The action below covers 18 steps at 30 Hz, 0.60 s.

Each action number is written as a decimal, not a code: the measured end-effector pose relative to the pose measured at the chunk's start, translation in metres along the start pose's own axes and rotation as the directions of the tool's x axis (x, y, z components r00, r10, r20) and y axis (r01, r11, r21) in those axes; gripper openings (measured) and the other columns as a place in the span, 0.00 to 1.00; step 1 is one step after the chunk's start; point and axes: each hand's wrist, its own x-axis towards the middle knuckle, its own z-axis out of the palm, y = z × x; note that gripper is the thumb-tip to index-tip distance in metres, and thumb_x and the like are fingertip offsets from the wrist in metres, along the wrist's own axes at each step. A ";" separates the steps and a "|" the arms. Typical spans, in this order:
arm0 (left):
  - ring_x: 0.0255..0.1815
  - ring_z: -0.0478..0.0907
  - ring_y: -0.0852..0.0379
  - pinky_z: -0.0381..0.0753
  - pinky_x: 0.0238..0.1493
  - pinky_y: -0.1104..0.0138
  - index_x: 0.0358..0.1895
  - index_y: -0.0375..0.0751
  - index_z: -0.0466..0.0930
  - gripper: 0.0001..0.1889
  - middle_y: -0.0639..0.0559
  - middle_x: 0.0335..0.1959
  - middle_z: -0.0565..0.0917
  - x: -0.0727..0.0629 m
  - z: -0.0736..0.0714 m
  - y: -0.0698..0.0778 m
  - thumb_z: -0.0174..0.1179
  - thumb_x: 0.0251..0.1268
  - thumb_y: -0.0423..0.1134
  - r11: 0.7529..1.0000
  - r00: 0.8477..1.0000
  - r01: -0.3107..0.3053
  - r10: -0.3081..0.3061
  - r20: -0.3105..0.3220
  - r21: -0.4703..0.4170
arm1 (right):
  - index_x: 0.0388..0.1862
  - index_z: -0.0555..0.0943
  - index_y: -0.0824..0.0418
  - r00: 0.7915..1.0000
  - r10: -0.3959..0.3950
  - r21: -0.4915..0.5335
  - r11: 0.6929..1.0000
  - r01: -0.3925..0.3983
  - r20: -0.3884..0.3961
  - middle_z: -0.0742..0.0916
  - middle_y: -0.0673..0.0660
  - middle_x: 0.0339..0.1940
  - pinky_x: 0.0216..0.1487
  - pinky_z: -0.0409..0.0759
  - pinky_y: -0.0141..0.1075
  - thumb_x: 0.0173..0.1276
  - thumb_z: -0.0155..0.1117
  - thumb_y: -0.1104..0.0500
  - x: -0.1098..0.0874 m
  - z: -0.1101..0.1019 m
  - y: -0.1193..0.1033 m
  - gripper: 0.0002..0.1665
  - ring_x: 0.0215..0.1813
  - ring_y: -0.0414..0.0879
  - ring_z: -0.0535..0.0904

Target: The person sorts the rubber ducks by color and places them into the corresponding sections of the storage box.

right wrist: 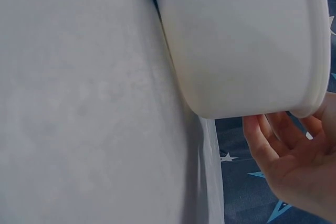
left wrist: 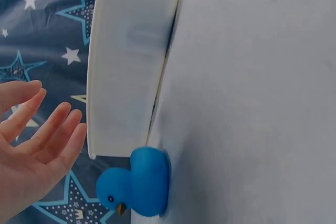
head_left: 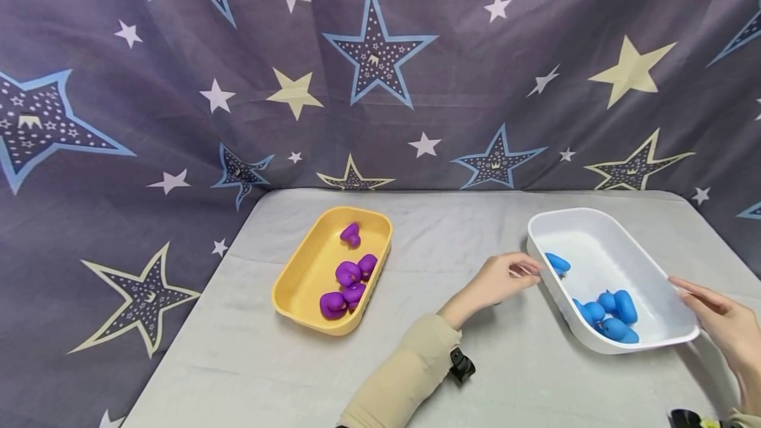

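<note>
A white tray [head_left: 594, 243] on the right holds several blue toy ducks [head_left: 624, 306], most of them bunched at its near end. My right hand [head_left: 722, 322] grips the tray's right rim, with the fingers against the outer wall in the right wrist view. My left hand [head_left: 499, 277], fingers loosely bent and holding nothing, hovers just left of the tray's left rim. In the left wrist view another blue duck [left wrist: 149, 182] stands upright on the cloth by the tray's end; the head view does not show it.
A yellow tray [head_left: 297, 269] stands on the left of the table with several purple toys [head_left: 347, 274] inside. Grey cloth [head_left: 440, 230] covers the table. Behind and to the left hangs a dark star-patterned curtain [head_left: 333, 131].
</note>
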 end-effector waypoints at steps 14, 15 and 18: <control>0.41 0.75 0.65 0.70 0.39 0.82 0.43 0.42 0.79 0.10 0.54 0.42 0.80 -0.012 -0.015 -0.009 0.58 0.57 0.35 0.993 0.999 -0.030 0.032 -0.012 0.114 | 0.56 0.74 0.49 1.000 -0.006 0.035 0.999 0.005 0.007 0.73 0.17 0.33 0.31 0.65 0.12 0.63 0.57 0.56 -0.001 -0.001 -0.002 0.21 0.37 0.12 0.64; 0.41 0.75 0.65 0.70 0.40 0.82 0.43 0.43 0.79 0.10 0.54 0.42 0.80 -0.013 -0.016 -0.010 0.58 0.57 0.36 0.992 0.999 -0.030 0.032 -0.015 0.126 | 0.56 0.74 0.49 1.000 -0.007 0.035 0.999 0.007 0.008 0.73 0.17 0.33 0.31 0.65 0.12 0.62 0.57 0.56 -0.001 -0.001 -0.002 0.21 0.37 0.12 0.64; 0.42 0.74 0.67 0.70 0.41 0.81 0.43 0.44 0.79 0.10 0.55 0.43 0.80 -0.016 -0.020 -0.013 0.58 0.58 0.37 0.989 0.999 -0.029 0.032 -0.017 0.144 | 0.56 0.75 0.48 1.000 -0.007 0.041 0.999 0.007 0.011 0.73 0.18 0.33 0.30 0.66 0.13 0.62 0.57 0.56 -0.001 -0.001 -0.004 0.21 0.36 0.13 0.65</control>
